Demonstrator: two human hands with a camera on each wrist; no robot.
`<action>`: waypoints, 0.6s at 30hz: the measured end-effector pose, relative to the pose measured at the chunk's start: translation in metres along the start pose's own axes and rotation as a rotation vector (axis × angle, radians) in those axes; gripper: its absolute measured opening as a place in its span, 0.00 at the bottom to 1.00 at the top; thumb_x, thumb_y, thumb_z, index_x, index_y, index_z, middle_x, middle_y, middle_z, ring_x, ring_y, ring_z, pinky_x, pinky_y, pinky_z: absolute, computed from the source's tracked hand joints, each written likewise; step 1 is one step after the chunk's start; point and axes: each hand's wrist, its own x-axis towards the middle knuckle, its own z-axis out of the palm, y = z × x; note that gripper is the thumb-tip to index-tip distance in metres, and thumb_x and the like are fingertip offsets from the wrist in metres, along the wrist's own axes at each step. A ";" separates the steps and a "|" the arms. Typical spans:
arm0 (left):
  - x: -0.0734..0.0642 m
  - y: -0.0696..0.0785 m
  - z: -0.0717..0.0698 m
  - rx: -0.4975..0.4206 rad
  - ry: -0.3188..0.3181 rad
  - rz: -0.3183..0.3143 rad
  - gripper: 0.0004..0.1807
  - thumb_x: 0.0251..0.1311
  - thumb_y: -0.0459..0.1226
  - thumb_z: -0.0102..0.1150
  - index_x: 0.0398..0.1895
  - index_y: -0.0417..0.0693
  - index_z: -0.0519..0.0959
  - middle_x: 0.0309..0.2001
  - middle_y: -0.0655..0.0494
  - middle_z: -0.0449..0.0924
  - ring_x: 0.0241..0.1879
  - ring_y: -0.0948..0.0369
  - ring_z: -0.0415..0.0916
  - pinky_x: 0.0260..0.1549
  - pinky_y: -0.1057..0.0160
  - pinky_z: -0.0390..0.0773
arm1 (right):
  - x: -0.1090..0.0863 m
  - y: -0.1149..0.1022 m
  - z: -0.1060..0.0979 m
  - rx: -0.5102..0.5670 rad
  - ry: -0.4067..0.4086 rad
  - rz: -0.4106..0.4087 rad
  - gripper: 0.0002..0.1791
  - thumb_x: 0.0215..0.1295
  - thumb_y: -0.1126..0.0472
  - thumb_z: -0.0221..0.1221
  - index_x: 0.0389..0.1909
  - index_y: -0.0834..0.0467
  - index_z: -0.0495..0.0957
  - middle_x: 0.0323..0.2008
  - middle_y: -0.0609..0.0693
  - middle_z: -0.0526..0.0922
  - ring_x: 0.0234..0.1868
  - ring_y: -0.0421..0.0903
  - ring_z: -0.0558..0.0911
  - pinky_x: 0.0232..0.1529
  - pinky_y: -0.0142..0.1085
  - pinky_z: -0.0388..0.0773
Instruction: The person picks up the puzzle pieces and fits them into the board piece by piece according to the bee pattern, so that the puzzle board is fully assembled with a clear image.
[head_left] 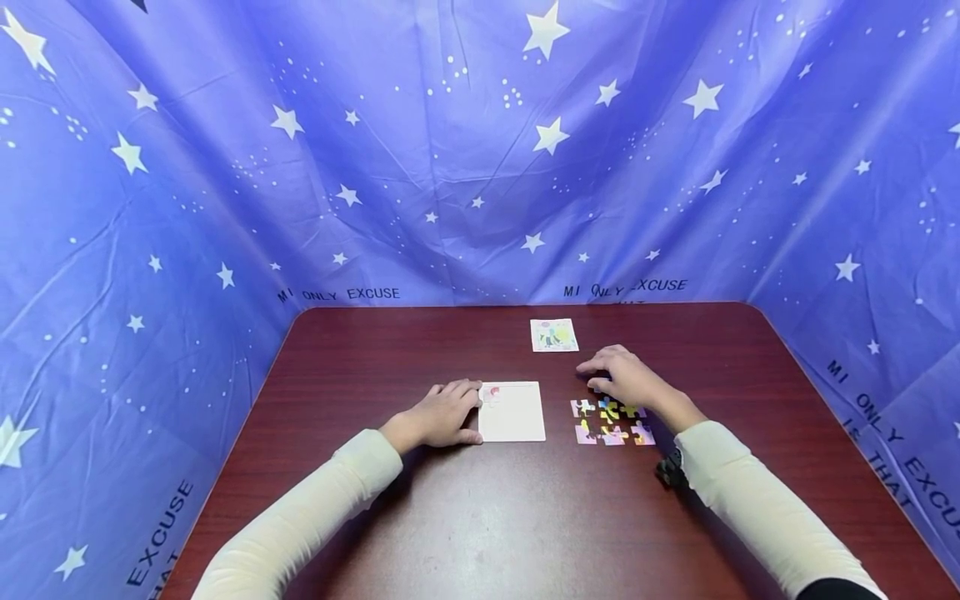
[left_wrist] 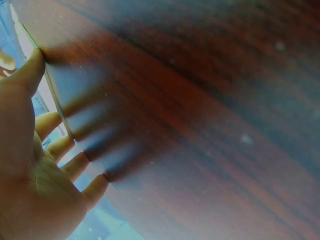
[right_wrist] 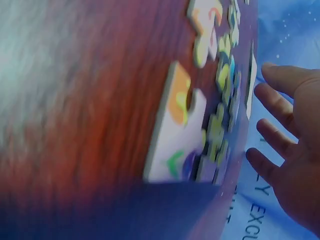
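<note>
My left hand (head_left: 442, 414) rests at the left side of a square white puzzle board (head_left: 516, 423), its fingertips and thumb right at the edge. In the left wrist view the fingers of that hand (left_wrist: 30, 155) are spread, with the thumb at the board's thin edge. A small printed patch with red (head_left: 492, 395) shows in the board's upper left corner. Over the far rows of loose jigsaw pieces (head_left: 613, 436), my right hand (head_left: 627, 377) hovers with loosely bent fingers and nothing visible between them. The right wrist view shows a corner jigsaw piece (right_wrist: 185, 140) up close.
A small square picture card (head_left: 554, 335) lies farther back on the dark red wooden table (head_left: 465, 525). Beneath my right wrist a small black object (head_left: 670, 471) is partly covered by the sleeve. Blue star-patterned cloth (head_left: 442, 167) hangs around the table's back and sides.
</note>
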 end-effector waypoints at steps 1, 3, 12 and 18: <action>0.000 0.000 0.001 0.004 0.002 0.001 0.34 0.63 0.61 0.61 0.62 0.49 0.72 0.78 0.46 0.58 0.78 0.44 0.56 0.67 0.38 0.66 | -0.001 0.002 0.000 -0.002 -0.001 -0.007 0.16 0.65 0.63 0.66 0.53 0.57 0.86 0.46 0.53 0.87 0.57 0.60 0.78 0.61 0.59 0.70; 0.000 0.000 0.002 0.011 0.000 -0.001 0.34 0.64 0.61 0.60 0.63 0.49 0.72 0.78 0.47 0.58 0.78 0.45 0.56 0.67 0.39 0.66 | -0.004 0.007 -0.001 0.001 -0.003 -0.016 0.16 0.65 0.63 0.66 0.53 0.58 0.86 0.45 0.53 0.87 0.56 0.60 0.79 0.61 0.58 0.70; 0.002 -0.003 0.004 0.006 0.008 -0.004 0.34 0.64 0.61 0.60 0.63 0.49 0.72 0.78 0.47 0.58 0.78 0.45 0.56 0.68 0.38 0.65 | -0.017 0.019 -0.006 -0.018 -0.002 -0.020 0.19 0.62 0.64 0.67 0.55 0.57 0.85 0.45 0.52 0.85 0.52 0.56 0.78 0.57 0.54 0.71; 0.002 -0.004 0.005 0.006 0.012 -0.004 0.34 0.63 0.61 0.61 0.63 0.49 0.73 0.78 0.47 0.58 0.78 0.45 0.56 0.68 0.38 0.65 | -0.022 0.020 -0.007 -0.036 -0.048 0.008 0.19 0.64 0.63 0.66 0.56 0.56 0.85 0.46 0.52 0.84 0.53 0.59 0.76 0.56 0.57 0.72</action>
